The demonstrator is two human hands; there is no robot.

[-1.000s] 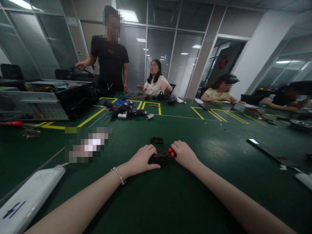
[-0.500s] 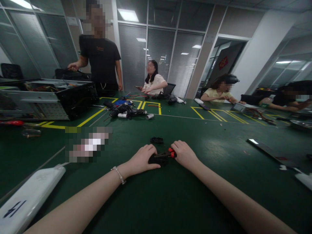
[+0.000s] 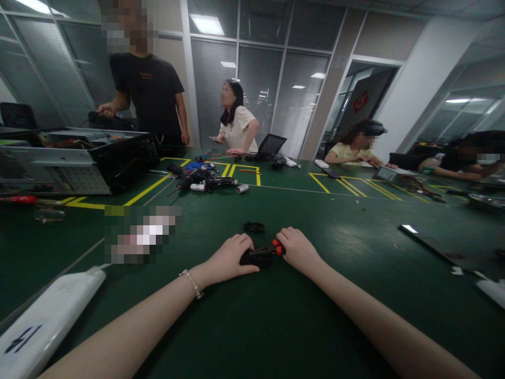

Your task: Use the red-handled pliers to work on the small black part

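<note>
Both my hands rest on the green table mat [image 3: 252,316] near its middle. My left hand [image 3: 226,258] is curled over a small black object [image 3: 252,259] and holds it down. My right hand [image 3: 298,250] is closed round a small tool with a red and black handle [image 3: 273,248], whose tip lies on the black object. Another small black part [image 3: 253,227] lies just beyond my hands, touching neither.
A white device [image 3: 43,321] lies at the near left. An open computer case [image 3: 74,158] stands at the far left, with black tools [image 3: 201,180] beside it. A dark flat panel [image 3: 437,245] lies right. A standing person and several seated people are across the table.
My hands have stayed put. The standing person in black has stepped to the left, and the seated person in white has turned and shifted left.
</note>
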